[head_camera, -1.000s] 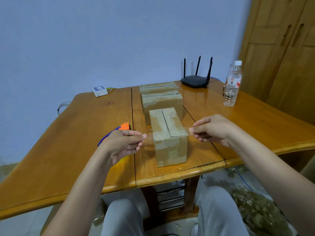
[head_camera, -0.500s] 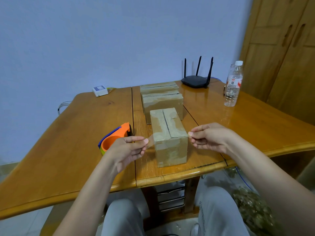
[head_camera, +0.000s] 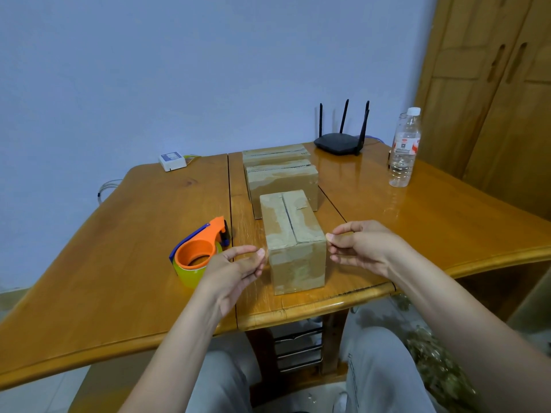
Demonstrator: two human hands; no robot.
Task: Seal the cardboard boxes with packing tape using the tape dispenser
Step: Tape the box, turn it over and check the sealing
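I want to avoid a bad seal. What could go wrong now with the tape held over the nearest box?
1. The clear strip pinched by the left hand and right hand is barely visible; it may land off the flap seam of the nearest box.
2. Slack could wrinkle it or make it stick to itself.

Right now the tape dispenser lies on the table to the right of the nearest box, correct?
Not quite. The head view shows the tape dispenser lying on the table to the left of the nearest box, beside the left hand.

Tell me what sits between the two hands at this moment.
In the head view, the nearest cardboard box stands between the left hand and right hand, its top seam running away from the person. Any tape stretched between them is too faint to confirm.
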